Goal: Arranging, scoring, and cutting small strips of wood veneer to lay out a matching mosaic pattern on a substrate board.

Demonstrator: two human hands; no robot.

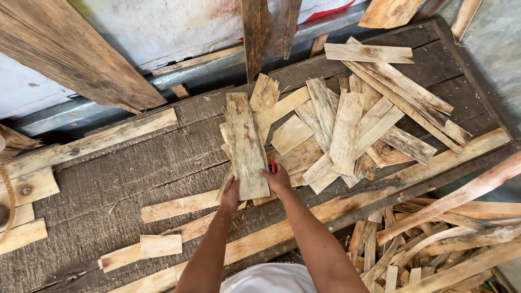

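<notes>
A long, pale, weathered wooden slat (246, 145) lay atop a small stack on the dark plank workbench (135, 168). The left hand (230, 194) gripped its near left edge and the right hand (278, 179) its near right corner, fingertips hidden underneath. A small red object (273, 166), mostly covered, showed beside the right hand. Loose offcuts (347, 130) lay heaped nearby.

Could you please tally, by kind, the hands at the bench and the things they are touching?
Hands: 2 (left hand, right hand)
Wood slat on top of the pile, touched at its near end by both hands: 1
Small red object by the right hand's fingers: 1
Total: 4
</notes>
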